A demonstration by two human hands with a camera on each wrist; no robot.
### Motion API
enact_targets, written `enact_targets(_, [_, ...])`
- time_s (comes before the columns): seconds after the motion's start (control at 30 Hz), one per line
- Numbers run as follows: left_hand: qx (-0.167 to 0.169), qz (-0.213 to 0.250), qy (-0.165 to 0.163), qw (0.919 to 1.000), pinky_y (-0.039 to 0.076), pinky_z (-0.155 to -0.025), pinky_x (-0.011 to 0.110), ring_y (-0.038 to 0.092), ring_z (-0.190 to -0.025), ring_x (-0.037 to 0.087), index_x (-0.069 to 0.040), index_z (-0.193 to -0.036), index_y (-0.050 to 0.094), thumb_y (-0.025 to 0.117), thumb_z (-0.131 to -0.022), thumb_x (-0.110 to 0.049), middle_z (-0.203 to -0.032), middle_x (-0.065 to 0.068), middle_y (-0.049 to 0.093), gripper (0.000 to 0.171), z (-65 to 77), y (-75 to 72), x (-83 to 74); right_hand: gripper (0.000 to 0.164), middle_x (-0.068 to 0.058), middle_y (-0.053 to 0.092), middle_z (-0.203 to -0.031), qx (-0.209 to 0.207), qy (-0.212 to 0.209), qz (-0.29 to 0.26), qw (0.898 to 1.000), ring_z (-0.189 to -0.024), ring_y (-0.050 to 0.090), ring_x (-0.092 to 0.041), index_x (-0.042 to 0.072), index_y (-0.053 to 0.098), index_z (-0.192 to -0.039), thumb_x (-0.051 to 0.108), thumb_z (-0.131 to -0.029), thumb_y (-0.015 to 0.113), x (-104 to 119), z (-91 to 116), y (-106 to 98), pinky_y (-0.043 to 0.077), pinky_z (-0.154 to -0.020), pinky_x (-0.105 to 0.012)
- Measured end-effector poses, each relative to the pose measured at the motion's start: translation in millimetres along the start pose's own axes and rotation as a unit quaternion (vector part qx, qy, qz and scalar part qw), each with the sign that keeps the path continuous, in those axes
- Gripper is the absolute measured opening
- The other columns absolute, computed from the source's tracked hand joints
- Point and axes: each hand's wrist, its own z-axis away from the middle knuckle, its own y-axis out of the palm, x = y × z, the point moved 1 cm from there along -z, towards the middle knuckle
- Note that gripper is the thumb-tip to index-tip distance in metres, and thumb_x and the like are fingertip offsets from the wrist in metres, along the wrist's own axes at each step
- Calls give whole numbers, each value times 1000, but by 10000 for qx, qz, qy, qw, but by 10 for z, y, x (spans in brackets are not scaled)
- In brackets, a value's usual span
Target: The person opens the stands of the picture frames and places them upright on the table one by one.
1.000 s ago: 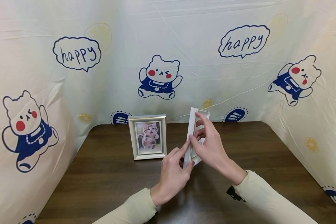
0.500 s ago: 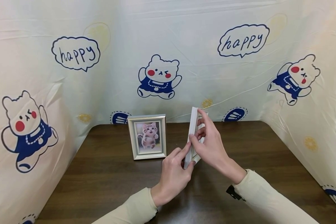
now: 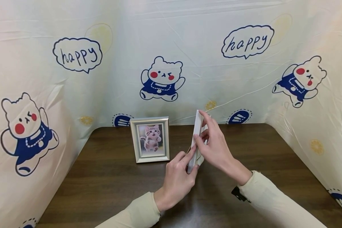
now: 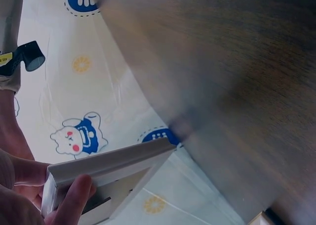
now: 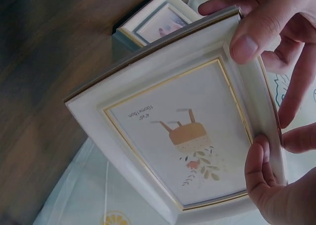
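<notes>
A white picture frame with gold inner trim (image 5: 89, 96) is held up over the table, almost edge-on in the head view. Its printed insert (image 5: 182, 136) shows a chair-like drawing and flowers. With thumb and fingers, my left hand (image 3: 178, 175) grips the lower near end. My right hand (image 3: 218, 144) pinches the near edge higher up, thumb on the edge and fingers over the front. In the left wrist view the back side of the frame (image 4: 113, 160) looks recessed; its details are partly hidden by fingers. A second picture frame (image 3: 133, 139) with a kitten photo stands upright to the left.
The brown wooden table (image 3: 102, 186) lies beneath both hands. A patterned curtain (image 3: 202, 72) with bears and "happy" clouds encloses the back and sides. A small black device (image 4: 33, 56) sits on the right wrist.
The held picture frame has turned slightly further edge-on, and both hands have shifted slightly with it. The kitten picture frame stays where it was.
</notes>
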Motion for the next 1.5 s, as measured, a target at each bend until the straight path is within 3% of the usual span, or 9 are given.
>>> enact_targets(0.27, [-64, -102, 257, 9996, 41, -52, 22, 50, -62, 10, -8, -141, 68, 91, -75, -1, -84, 1, 59, 71, 15, 11, -2, 78, -13, 50, -117, 212, 32, 87, 9997, -78, 61, -16, 17, 32, -164, -1, -98, 69, -8, -14, -38, 54, -65, -32])
enact_targets(0.47, [-96, -190, 430, 9989, 41, -52, 22, 49, -61, 10, -9, -144, 66, 92, -74, -1, -84, 1, 58, 75, 26, 6, -15, 76, -14, 51, -117, 146, -48, -24, 9999, -78, 64, -16, 16, 32, -164, -2, -99, 67, -16, -25, -54, 55, -66, -31])
enact_targets(0.77, [-91, -252, 438, 9987, 41, -52, 23, 47, -60, 10, -10, -145, 65, 94, -73, -1, -83, 1, 57, 78, 30, -4, -33, 80, -15, 51, -123, 175, 70, -239, 9995, -75, 63, -17, 14, 25, -167, -3, -100, 65, -1, -33, -76, 54, -65, -29])
enact_targets(1.1, [-46, -319, 467, 9984, 42, -52, 24, 49, -61, 11, -11, -148, 63, 94, -74, -2, -85, 1, 57, 81, 36, -15, -17, 77, -14, 58, -117, 198, 56, -273, 9994, -75, 69, -17, 13, 37, -162, -7, -95, 72, 0, -90, -124, 59, -71, -35])
enact_targets(1.5, [67, -412, 474, 9980, 44, -52, 24, 51, -61, 10, -11, -150, 60, 94, -75, -1, -87, 2, 59, 83, 38, -25, -25, 74, -13, 62, -111, 484, 335, -160, 9981, -74, 69, -17, 16, 40, -157, -2, -94, 75, 11, -135, -206, 61, -67, -34])
